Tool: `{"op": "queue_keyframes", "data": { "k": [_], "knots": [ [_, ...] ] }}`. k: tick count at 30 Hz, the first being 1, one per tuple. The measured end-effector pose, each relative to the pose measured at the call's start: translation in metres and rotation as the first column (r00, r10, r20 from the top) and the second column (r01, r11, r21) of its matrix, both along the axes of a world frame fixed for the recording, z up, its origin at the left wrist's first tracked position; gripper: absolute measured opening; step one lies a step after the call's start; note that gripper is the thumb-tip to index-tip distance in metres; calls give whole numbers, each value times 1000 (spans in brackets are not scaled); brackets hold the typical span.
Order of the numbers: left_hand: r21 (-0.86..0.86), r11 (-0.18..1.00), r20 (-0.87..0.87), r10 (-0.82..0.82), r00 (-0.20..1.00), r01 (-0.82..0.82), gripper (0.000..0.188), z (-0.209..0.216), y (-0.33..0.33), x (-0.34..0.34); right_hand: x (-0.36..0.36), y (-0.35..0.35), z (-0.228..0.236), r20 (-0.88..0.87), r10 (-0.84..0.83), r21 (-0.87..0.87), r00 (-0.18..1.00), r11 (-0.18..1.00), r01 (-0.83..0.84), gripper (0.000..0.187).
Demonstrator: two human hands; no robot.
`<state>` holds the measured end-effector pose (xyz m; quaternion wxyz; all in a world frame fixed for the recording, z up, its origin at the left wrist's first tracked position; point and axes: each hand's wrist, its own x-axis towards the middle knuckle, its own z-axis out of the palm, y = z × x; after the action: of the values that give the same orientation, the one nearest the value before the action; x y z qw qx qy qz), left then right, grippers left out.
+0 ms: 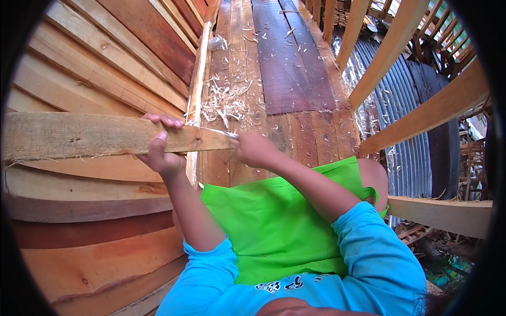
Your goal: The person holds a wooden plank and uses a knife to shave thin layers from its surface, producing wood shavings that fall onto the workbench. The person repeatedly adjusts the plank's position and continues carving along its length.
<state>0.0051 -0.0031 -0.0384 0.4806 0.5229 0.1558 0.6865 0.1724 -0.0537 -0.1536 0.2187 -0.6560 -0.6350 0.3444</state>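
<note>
A long rough wooden plank [79, 134] reaches in from the left edge and narrows toward the middle of the view. My left hand [164, 150] is wrapped round it, fingers over the far edge and thumb on the upper face. At the plank's right end, my right hand [255, 149] is closed in a fist. A thin whitish strip [224, 132] runs from that fist along the plank's far edge; whether it is a blade or a wood shaving I cannot tell. The fist hides what it grips. A bright green apron [274, 221] lies over my lap.
Curly wood shavings [229, 102] lie heaped on the plank floor [300, 129] ahead. A board wall [100, 205] stands at the left, with a pale rail [198, 79] along its foot. Wooden railing posts [429, 121] and corrugated metal sheets [403, 126] are at the right.
</note>
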Motion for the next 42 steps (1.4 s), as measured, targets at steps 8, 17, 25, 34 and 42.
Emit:
{"op": "queue_keyframes", "data": {
  "k": [8, 17, 25, 34, 42],
  "knots": [
    [21, 999, 6, -48, 999, 48, 35, 4, 5, 8, 16, 8, -27, -5, -11, -107, 1000, 994, 10, 32],
    [17, 999, -5, -39, 999, 39, 36, -1, 2, 1, 5, 5, -3, -54, -32, -71, 998, 997, 28, 32],
    [-24, 1000, -26, -7, 1000, 6, 38, -4, 3, -9, -1, -11, 28, -32, -12, 91, 999, 996, 15, 30],
    [-8, 999, 22, -31, 999, 31, 34, 0, 2, 3, 2, -3, 5, 30, -75, 3, 997, 997, 75, 28],
    [-40, 999, 17, -35, 999, 36, 37, -4, -1, 0, 4, -10, 4, 69, -16, -85, 997, 996, 22, 28]
  ]
}}
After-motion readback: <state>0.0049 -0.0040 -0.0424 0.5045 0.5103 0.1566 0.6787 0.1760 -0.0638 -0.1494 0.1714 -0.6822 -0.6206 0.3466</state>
